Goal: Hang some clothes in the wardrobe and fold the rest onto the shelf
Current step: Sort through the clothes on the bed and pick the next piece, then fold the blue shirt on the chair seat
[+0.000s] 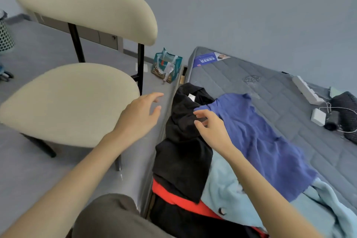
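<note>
A pile of clothes lies on the near left part of a grey mattress [251, 75]. A black garment [183, 152] with a white neck label lies along the mattress's left edge. A blue T-shirt [260, 141] is spread to its right, over a light blue fleece garment [231, 199]. A red and black garment [173, 199] sits under the black one, near me. My left hand [139, 116] hovers with fingers spread over the floor left of the mattress, holding nothing. My right hand [210, 127] hangs over the seam between the black garment and the blue T-shirt, fingers loosely bent and empty.
A cream chair [67, 100] with black legs stands on the floor at the left. A teal bag [167, 65] sits by the mattress's far corner. A white power strip [307, 90], a white charger [318, 117] and dark items lie at the mattress's right edge. A wardrobe door [104, 35] is behind the chair.
</note>
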{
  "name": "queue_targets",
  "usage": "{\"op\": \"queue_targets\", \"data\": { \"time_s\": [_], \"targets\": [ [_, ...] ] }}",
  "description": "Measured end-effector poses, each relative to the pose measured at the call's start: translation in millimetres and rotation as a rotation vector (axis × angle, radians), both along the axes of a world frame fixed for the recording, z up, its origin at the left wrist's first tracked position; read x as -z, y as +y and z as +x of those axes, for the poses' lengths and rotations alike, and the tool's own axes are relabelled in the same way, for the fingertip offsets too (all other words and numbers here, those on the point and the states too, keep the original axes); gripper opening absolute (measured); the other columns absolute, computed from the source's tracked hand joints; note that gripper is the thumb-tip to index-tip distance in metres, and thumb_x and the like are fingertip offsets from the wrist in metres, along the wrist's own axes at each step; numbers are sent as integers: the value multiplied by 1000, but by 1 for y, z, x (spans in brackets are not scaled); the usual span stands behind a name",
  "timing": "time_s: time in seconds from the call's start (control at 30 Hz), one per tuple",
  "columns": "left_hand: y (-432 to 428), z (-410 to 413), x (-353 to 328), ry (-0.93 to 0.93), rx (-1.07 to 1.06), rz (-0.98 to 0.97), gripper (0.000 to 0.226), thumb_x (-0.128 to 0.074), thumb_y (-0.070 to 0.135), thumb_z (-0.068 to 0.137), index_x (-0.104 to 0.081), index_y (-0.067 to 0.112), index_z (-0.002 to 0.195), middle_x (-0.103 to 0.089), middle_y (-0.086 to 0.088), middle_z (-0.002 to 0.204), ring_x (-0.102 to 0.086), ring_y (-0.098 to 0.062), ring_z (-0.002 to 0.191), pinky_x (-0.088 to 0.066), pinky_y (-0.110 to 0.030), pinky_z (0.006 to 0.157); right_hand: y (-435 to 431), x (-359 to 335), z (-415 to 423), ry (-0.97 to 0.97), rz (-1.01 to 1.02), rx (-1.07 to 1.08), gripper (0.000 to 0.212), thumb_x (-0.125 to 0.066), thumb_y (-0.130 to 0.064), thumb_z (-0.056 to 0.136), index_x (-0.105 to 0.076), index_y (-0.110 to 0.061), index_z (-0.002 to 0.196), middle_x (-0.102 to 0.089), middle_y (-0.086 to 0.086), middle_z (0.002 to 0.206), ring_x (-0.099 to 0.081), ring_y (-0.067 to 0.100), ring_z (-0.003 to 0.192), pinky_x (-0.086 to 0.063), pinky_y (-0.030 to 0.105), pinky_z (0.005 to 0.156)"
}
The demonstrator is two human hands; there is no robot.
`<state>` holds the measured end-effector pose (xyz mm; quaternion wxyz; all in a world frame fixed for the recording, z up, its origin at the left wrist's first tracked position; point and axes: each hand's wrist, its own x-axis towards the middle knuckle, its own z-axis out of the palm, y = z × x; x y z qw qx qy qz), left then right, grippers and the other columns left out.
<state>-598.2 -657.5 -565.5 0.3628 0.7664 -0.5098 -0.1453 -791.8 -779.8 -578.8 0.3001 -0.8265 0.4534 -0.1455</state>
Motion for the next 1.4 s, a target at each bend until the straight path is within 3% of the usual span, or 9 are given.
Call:
{"op": "queue_targets", "data": {
  "time_s": [0.2,0.43,0.53,0.77,0.93,1.07,1.17,1.23,1.4],
  "targets": [
    [7,-74,1,-59,11,9,41,-49,25,99,-46,26,140,-56,7,132,-55,-14,116,-40,-24,91,-1,7,-89,8,-131,4,30,-57,-20,93,-58,-19,123,-58,-2,118,-55,15,109,-46,30,85],
    [-19,-165,-6,-111,96,20,42,-50,23,98,-45,27,140,-55,5,133,-52,-14,119,-40,-24,93,5,23,-179,493,-98,-32,51,-62,-46,89,-44,-11,122,-46,6,122,-45,30,114,-44,37,83],
    [-26,-190,-2,-145,114,53,42,-49,25,98,-45,26,140,-53,5,136,-51,-16,121,-44,-33,98,11,37,-200,548,-39,-131,35,-60,-41,91,-47,-12,105,-49,6,111,-51,27,104,-44,34,78],
    [-36,-217,8,-213,285,80,54,-55,22,95,-37,29,145,-43,5,146,-40,-18,132,-39,-35,105,2,20,-233,42,-171,-81,30,-52,-12,96,-37,-17,71,-48,-4,63,-46,26,66,-29,34,56],
    [-55,-235,-10,-315,459,29,77,-69,21,88,-25,38,149,-13,8,160,-12,-17,146,-29,-38,112,-3,-31,-246,-165,-203,-258,20,-49,-9,99,-59,-19,85,-62,-9,77,-54,9,70,-43,24,67],
    [-70,-244,-17,-403,531,18,33,-58,19,95,-56,16,128,-22,2,159,-15,-18,148,-22,-45,116,-2,-61,-254,-292,-105,-260,22,-43,-11,102,-51,-18,82,-56,-1,74,-45,9,67,-41,33,69],
    [-70,-241,-24,-174,467,-29,15,-46,15,100,-58,8,107,-64,-7,114,-55,-26,112,-26,-47,112,-5,-67,-255,-319,-106,-176,19,-39,-13,104,-46,-8,87,-53,13,78,-41,14,70,-38,39,72],
    [-63,-230,-33,-91,420,-83,11,-44,11,100,-53,9,96,-62,-8,88,-56,-31,88,-39,-47,95,-3,-70,-251,-307,-105,-180,10,-47,-19,102,-50,-10,97,-59,5,85,-50,13,76,-40,33,74],
    [-41,-201,-63,-68,336,-206,17,-39,8,100,-51,19,96,-58,4,86,-54,-1,77,-39,-19,65,4,-74,-220,-121,-300,-320,43,-69,-11,84,-44,-17,119,-54,0,107,-52,17,90,-37,21,72]
  ]
}}
